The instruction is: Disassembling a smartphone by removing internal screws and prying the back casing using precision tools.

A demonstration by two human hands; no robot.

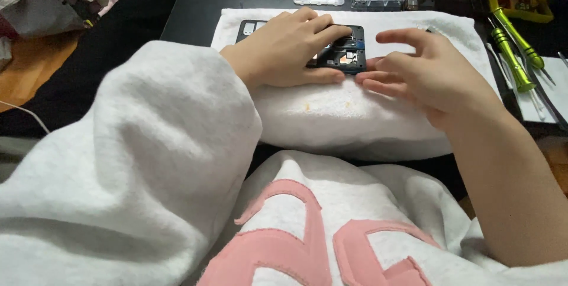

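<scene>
Head view: opened phone (346, 55) pinned flat by left hand (284, 49) – right hand (414, 70) loose, empty beside it; likely light, fragile – edges best gripped.

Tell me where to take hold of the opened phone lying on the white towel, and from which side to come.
Grip the opened phone by its long edges near the right end, coming from the right. It lies flat on the white towel, so top and bottom edges are free there. The left hand covers its middle and left part; the right hand is already beside the right end, probably nearest.
</scene>
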